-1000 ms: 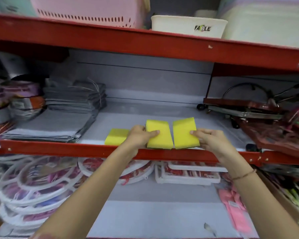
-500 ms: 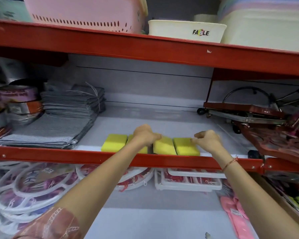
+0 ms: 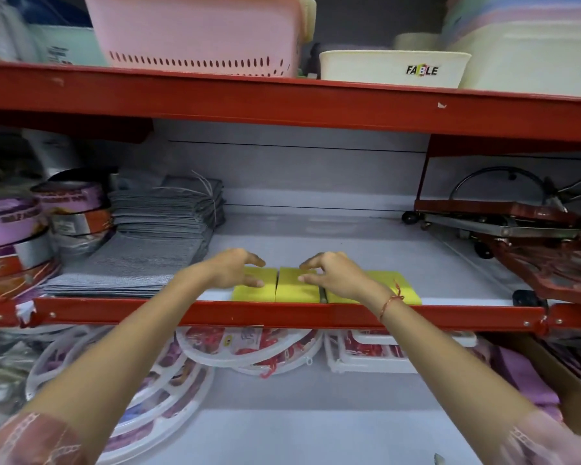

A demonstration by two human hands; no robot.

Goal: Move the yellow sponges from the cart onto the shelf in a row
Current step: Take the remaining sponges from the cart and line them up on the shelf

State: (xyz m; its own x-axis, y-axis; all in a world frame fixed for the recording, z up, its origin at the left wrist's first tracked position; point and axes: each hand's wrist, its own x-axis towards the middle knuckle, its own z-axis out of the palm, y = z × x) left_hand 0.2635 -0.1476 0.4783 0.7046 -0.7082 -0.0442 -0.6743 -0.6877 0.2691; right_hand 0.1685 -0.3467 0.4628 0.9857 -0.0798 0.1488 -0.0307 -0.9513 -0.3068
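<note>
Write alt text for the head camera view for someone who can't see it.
Two bare hands, left hand and right hand, rest on a row of yellow sponges lying flat at the front edge of a red-framed shelf. Folded grey cloths sit to the left, and a pink basket stands on the shelf above.

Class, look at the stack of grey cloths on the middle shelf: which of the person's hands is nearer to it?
Left. The left hand rests on the yellow sponges just right of the grey cloths; the right hand is further right, beyond the left hand.
</note>
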